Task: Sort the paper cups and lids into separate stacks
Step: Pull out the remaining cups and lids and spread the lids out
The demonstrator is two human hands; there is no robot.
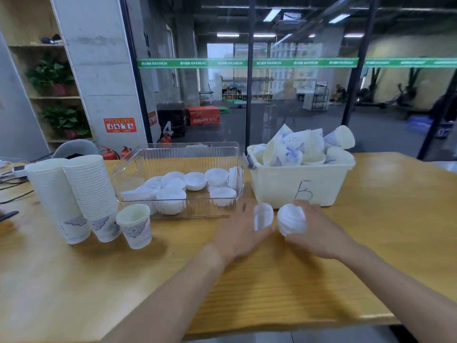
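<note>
My left hand (pixel 241 235) holds a white lid (pixel 263 216) on edge in front of the white bin (pixel 296 186). Beside it, my right hand (pixel 319 232) grips a small stack of white lids (pixel 291 219). The bin, marked with a handwritten character, is heaped with loose paper cups (pixel 304 147) printed in blue. A clear plastic tray (pixel 178 154) to its left holds several loose white lids (pixel 195 180). At the left of the table stand two tall stacks of nested cups (pixel 89 186) and a single upright cup (pixel 136 225).
The wooden table (pixel 74 280) runs to a near edge at the bottom and a right corner. Cables and a power strip (pixel 17 173) lie at the far left. A glass wall stands behind the table.
</note>
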